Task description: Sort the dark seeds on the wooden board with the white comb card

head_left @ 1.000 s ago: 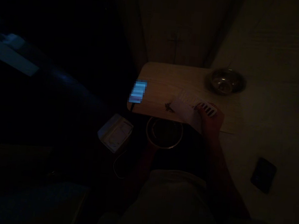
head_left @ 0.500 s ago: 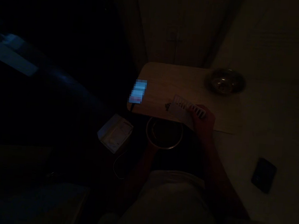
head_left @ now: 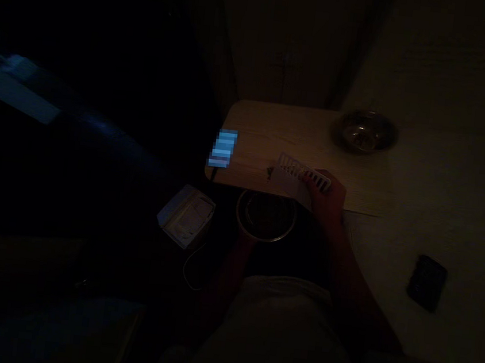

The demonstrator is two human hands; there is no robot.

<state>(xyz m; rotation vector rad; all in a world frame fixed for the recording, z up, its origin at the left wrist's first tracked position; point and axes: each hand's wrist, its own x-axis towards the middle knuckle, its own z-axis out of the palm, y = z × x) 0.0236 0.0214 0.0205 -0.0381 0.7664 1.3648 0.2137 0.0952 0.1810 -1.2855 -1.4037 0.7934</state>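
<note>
The room is very dark. My right hand [head_left: 329,199] is closed on a flat white slotted tool [head_left: 297,177] that lies at the near edge of a small wooden table [head_left: 282,131]. A few dark bits [head_left: 270,173] lie on the table at the tool's left end. A round metal bowl [head_left: 266,216] sits just below the table edge. My left forearm reaches up to the bowl's near side, and the left hand [head_left: 242,240] is hidden in the dark under it.
A lit phone [head_left: 223,148] lies on the table's left edge. A second metal bowl [head_left: 364,131] stands at the back right. A white box [head_left: 186,215] with a cable lies low on the left. A dark phone [head_left: 426,282] rests on the light surface at right.
My right hand has slid the white tool leftward along the table's near edge, toward the dark bits. The bowl below has stayed where it was.
</note>
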